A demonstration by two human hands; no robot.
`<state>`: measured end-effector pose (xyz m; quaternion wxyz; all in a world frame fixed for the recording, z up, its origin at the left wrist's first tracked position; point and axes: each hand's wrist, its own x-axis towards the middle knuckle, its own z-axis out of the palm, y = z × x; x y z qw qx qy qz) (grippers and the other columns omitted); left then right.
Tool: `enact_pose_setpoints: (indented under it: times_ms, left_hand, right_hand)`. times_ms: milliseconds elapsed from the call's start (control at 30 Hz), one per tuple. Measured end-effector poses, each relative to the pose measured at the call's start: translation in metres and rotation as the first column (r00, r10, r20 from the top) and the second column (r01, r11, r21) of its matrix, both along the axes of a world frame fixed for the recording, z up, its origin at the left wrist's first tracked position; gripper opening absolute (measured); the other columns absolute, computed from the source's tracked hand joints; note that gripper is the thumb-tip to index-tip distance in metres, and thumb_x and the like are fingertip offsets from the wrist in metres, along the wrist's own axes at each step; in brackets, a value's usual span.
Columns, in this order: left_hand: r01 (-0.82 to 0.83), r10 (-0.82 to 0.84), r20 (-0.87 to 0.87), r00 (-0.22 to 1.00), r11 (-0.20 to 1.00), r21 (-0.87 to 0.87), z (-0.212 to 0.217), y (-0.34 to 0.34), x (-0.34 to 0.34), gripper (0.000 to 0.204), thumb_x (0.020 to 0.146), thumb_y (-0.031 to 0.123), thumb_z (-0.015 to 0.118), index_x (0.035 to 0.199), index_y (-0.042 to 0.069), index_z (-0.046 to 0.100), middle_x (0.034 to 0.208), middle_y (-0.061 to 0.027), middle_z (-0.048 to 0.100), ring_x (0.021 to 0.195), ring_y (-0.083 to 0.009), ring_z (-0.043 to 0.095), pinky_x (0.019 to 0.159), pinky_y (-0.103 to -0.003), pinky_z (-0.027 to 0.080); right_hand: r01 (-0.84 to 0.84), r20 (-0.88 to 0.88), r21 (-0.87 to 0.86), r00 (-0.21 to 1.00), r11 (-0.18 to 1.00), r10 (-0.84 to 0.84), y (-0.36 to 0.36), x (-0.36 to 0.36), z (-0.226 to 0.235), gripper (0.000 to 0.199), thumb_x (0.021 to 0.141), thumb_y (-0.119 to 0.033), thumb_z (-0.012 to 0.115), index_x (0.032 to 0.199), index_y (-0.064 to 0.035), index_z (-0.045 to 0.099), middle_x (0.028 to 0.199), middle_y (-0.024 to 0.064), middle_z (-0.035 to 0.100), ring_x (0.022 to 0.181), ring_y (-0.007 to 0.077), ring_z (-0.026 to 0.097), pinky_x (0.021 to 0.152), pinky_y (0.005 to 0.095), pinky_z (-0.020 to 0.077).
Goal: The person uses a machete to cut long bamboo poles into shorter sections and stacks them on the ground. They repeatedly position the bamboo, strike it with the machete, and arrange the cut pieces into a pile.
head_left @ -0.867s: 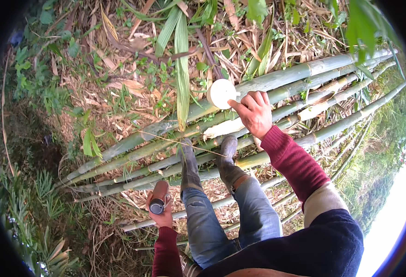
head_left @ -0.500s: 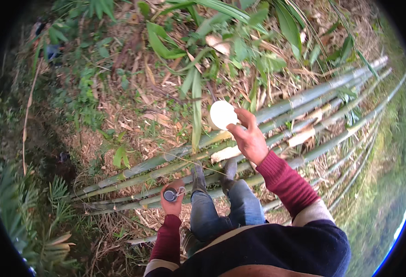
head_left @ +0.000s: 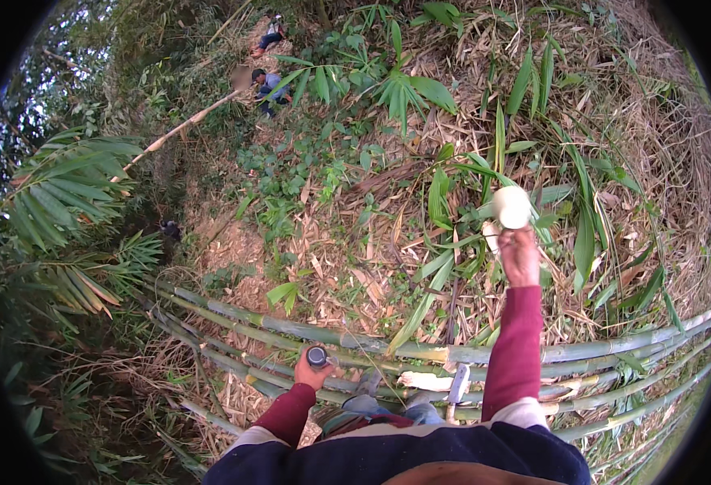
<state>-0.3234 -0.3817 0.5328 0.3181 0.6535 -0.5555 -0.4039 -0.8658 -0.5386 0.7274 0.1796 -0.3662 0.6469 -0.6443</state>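
In my left hand [head_left: 311, 373], low and left of centre, I hold a bottle [head_left: 317, 356] seen from above, its round dark cap upward. The fingers wrap round its side. My right arm reaches out and away to the right. My right hand [head_left: 520, 250] is closed on a pale round object [head_left: 512, 207], smooth and cream-white. Whether it is a cup or a lid I cannot tell, since motion blurs it. Green leaves and dry litter lie beneath this hand. My boots and jeans show near the bamboo poles, partly hidden by my body.
Long cut bamboo poles [head_left: 566, 352] lie across the ground before me. A light grey oblong thing [head_left: 458, 383] rests over them. Fresh leafy shoots [head_left: 440, 198] stand beyond. One person [head_left: 270, 90] sits far off, upper left, and another person [head_left: 270, 38] is farther back.
My right hand has swung farther out and to the right with the pale round object. My left hand still holds the bottle. The view has tilted up, bringing two people into sight.
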Motion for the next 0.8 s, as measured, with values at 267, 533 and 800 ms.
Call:
enact_pose_setpoints:
  times_ms: [267, 533, 800]
  left_hand:
    - [-0.109, 0.104, -0.061, 0.993, 0.990, -0.090, -0.006, 0.015, 0.058, 0.066, 0.068, 0.014, 0.086, 0.124, 0.003, 0.054, 0.114, -0.0113, 0.064, 0.101, -0.0223, 0.063, 0.088, -0.036, 0.051]
    - [0.148, -0.156, -0.083, 0.984, 0.984, -0.095, -0.037, 0.007, 0.013, 0.064, 0.070, 0.015, 0.086, 0.124, 0.002, 0.055, 0.116, -0.0118, 0.063, 0.105, -0.0215, 0.062, 0.094, -0.035, 0.048]
    - [0.307, -0.372, -0.173, 0.912, 0.898, -0.314, 0.035, -0.077, -0.086, 0.061, 0.072, 0.017, 0.086, 0.124, 0.005, 0.056, 0.119, -0.0146, 0.060, 0.112, -0.0235, 0.059, 0.099, -0.036, 0.045]
  right_hand:
    - [0.013, -0.489, 0.524, 0.823, 0.851, 0.289, 0.205, 0.112, -0.253, 0.034, 0.070, 0.007, 0.061, 0.101, -0.0048, 0.060, 0.099, 0.0178, 0.058, 0.096, 0.0351, 0.060, 0.083, 0.0430, 0.0497]
    - [0.006, -0.633, 0.076, 0.773, 0.997, 0.043, 0.174, 0.138, 0.004, 0.023, 0.080, 0.006, 0.067, 0.099, -0.0041, 0.059, 0.102, 0.0131, 0.061, 0.097, 0.0329, 0.062, 0.082, 0.0405, 0.0511]
    - [0.091, -0.306, 0.273, 0.952, 0.958, -0.004, 0.180, 0.157, 0.037, 0.022, 0.089, -0.002, 0.065, 0.110, -0.0035, 0.058, 0.099, 0.0083, 0.070, 0.093, 0.0245, 0.069, 0.082, 0.0376, 0.0565]
